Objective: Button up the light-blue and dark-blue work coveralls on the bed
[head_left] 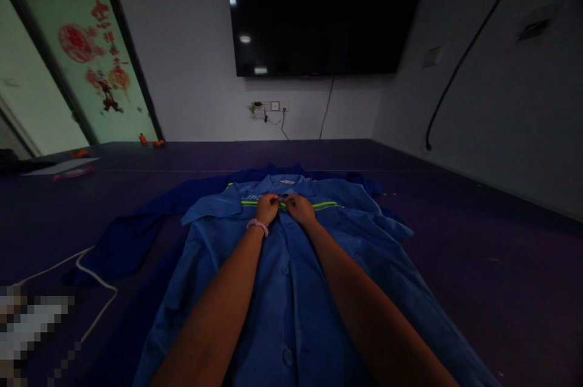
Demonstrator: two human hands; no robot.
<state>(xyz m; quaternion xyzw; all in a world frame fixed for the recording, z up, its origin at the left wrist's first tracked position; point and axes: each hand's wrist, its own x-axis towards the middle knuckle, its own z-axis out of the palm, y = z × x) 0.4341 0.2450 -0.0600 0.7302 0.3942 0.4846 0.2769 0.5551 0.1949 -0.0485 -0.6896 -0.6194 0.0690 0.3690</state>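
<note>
A blue short-sleeved work shirt (264, 290) lies spread front up, its collar (286, 183) pointing away from me. Both my hands meet at its front opening, level with the yellow-green chest stripe (325, 205). My left hand (268, 209), with a pink band on the wrist, pinches one edge of the shirt front. Beside it, my right hand (299, 208) pinches the other edge. Whatever lies between the fingertips is too small to make out. Lower down, a button (288, 356) shows along the opening.
Beneath the shirt lies a darker blue long-sleeved garment (136, 226) on a dark purple surface (478, 265). A white cord (98, 277) runs at the left, near a pixelated patch. A wall-mounted screen (328, 10) hangs ahead, with sockets (268, 107) below it.
</note>
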